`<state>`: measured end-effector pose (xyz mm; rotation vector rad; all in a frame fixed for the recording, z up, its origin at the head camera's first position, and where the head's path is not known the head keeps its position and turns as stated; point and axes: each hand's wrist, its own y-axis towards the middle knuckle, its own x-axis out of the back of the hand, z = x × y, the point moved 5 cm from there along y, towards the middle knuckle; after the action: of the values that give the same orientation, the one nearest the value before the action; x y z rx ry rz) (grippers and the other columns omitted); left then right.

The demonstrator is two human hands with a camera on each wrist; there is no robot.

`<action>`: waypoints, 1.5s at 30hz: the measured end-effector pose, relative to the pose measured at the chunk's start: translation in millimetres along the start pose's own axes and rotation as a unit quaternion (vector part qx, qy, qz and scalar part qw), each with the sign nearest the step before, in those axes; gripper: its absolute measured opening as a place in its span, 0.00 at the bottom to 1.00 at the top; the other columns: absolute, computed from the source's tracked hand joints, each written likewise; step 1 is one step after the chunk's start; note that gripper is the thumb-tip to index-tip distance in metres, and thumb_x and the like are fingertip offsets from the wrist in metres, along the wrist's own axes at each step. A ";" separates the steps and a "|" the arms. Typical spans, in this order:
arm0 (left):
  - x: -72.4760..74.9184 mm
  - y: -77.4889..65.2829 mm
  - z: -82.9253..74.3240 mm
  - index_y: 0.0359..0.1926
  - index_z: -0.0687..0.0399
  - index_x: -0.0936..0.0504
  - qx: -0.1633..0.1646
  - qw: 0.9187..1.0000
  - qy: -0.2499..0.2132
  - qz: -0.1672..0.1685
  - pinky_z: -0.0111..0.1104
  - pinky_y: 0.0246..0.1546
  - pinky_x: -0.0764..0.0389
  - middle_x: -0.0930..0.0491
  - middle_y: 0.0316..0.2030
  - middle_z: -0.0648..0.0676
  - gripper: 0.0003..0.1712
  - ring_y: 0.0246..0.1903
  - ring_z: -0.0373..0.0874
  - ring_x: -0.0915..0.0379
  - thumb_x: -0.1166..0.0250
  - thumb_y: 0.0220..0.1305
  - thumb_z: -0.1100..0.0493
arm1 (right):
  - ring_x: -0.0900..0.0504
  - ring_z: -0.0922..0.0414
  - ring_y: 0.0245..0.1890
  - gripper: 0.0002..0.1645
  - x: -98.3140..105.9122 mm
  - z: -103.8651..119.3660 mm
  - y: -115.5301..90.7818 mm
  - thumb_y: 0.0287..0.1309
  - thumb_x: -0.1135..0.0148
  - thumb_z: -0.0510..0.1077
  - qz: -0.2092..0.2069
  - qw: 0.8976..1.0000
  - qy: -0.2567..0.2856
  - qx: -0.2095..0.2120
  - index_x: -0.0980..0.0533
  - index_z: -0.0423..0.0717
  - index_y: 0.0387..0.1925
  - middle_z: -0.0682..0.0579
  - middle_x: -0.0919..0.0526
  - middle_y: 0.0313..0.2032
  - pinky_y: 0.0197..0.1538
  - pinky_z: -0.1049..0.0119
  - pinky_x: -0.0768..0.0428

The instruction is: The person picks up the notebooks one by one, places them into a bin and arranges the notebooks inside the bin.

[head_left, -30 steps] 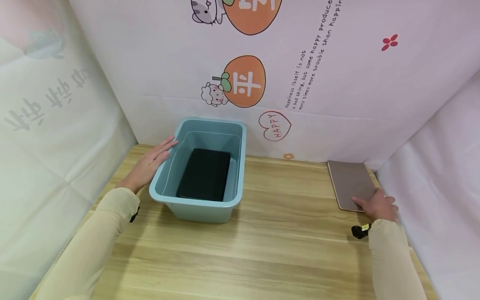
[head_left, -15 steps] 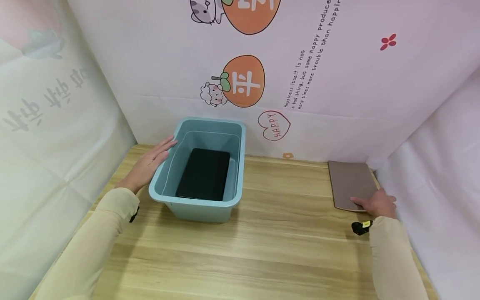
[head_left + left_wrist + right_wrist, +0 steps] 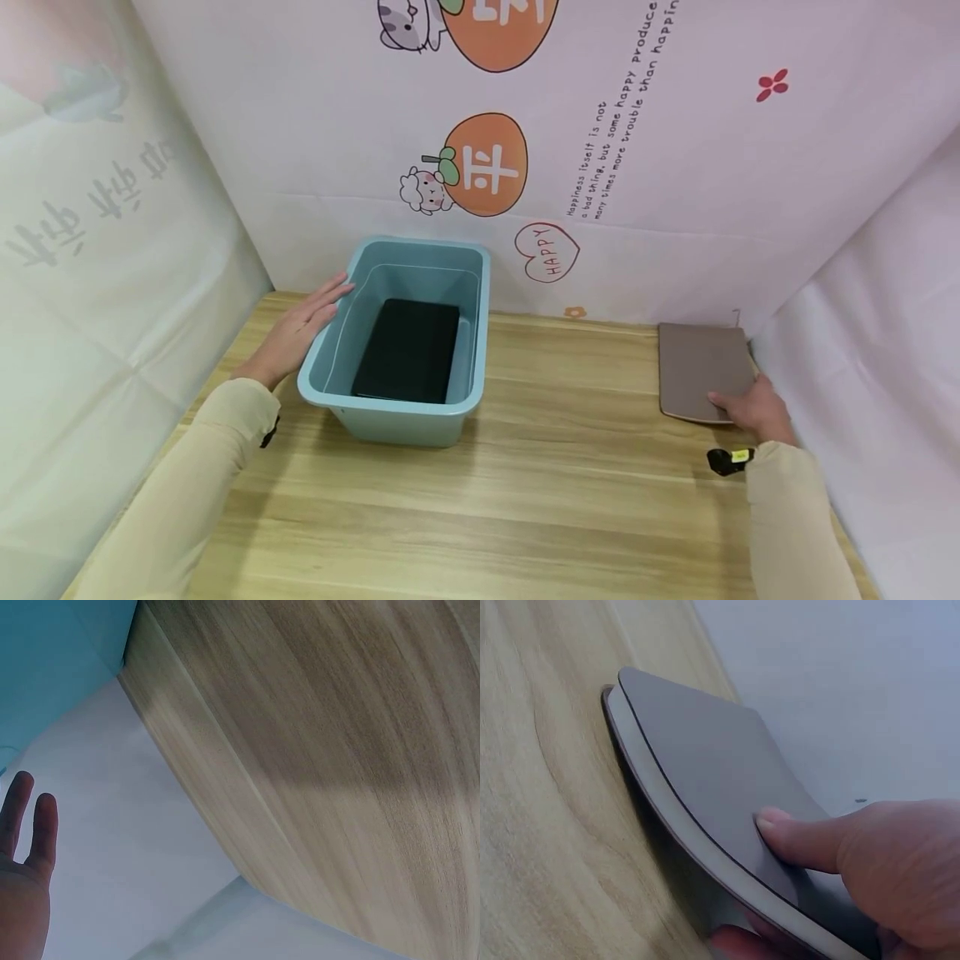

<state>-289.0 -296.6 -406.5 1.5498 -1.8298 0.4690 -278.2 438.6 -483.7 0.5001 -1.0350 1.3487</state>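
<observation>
A soft-cover taupe notebook [image 3: 701, 367] lies at the back right of the table, against the fabric wall. My right hand [image 3: 757, 408] grips its near right corner. In the right wrist view the thumb [image 3: 802, 836] presses on the cover of the notebook [image 3: 697, 750] and fingers curl beneath it; the near end bends up off the wood. My left hand [image 3: 296, 333] rests with straight fingers along the left rim of a blue plastic bin [image 3: 401, 421]. Inside that bin lies a flat black rectangular object [image 3: 411, 350]. In the left wrist view, two fingers of the left hand [image 3: 30, 862] show.
The wooden table [image 3: 555, 483] runs between bin and notebook. White fabric with printed cartoons [image 3: 487, 167] hangs behind it, and plain fabric walls [image 3: 885, 350] close in both sides. A black wrist camera [image 3: 729, 461] sits by the right sleeve.
The notebook has turned slightly and its near end has lifted and shifted a little left, with the right hand's grip closing on the corner. The left hand and the bin have stayed put.
</observation>
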 end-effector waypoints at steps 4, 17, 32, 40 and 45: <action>0.6 0.3 1.2 0.77 0.19 0.41 0.001 1.000 0.000 -0.003 0.65 0.77 0.54 0.55 0.78 0.25 0.27 0.82 0.46 0.60 0.60 0.81 0.36 | 0.42 0.19 0.66 0.56 2.9 0.6 -1.1 0.73 0.46 0.56 -0.008 1.000 0.012 0.005 0.64 0.19 0.75 0.13 0.48 0.68 0.67 0.29 0.36; -3.1 1.3 -1.0 0.77 0.21 0.41 -0.001 1.000 -0.005 0.003 0.65 0.77 0.55 0.55 0.80 0.29 0.27 0.83 0.47 0.60 0.60 0.81 0.37 | 0.40 0.24 0.70 0.45 0.6 0.7 -21.2 0.77 0.55 0.49 -0.037 0.991 0.132 -0.012 0.62 0.32 0.79 0.20 0.48 0.73 0.69 0.33 0.32; -7.4 6.0 -2.1 0.76 0.18 0.42 0.001 1.000 -0.013 0.008 0.67 0.76 0.55 0.55 0.79 0.27 0.27 0.83 0.47 0.60 0.60 0.80 0.35 | 0.33 0.39 0.69 0.42 -7.9 0.3 -33.3 0.76 0.50 0.46 -0.095 0.958 0.269 -0.041 0.56 0.46 0.82 0.34 0.48 0.79 0.38 0.83 0.21; -5.9 5.2 -0.7 0.77 0.20 0.41 -0.010 1.000 -0.009 0.002 0.65 0.77 0.55 0.55 0.80 0.30 0.27 0.82 0.47 0.60 0.60 0.81 0.36 | 0.41 0.52 0.78 0.45 -5.0 9.3 -41.2 0.76 0.50 0.45 -0.099 0.927 0.356 -0.063 0.62 0.51 0.82 0.45 0.58 0.82 0.65 0.71 0.22; -4.8 1.5 0.9 0.76 0.19 0.42 -0.005 1.000 -0.015 0.003 0.66 0.77 0.55 0.55 0.80 0.29 0.27 0.83 0.47 0.61 0.59 0.81 0.37 | 0.25 0.65 0.62 0.47 -2.8 17.8 -46.4 0.74 0.46 0.42 -0.094 0.890 0.443 -0.048 0.60 0.52 0.82 0.49 0.54 0.82 0.42 0.73 0.13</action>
<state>-290.4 -293.4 -410.2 1.5528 -1.8569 0.4400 -239.7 412.9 -465.3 -0.1155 -0.2767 1.1475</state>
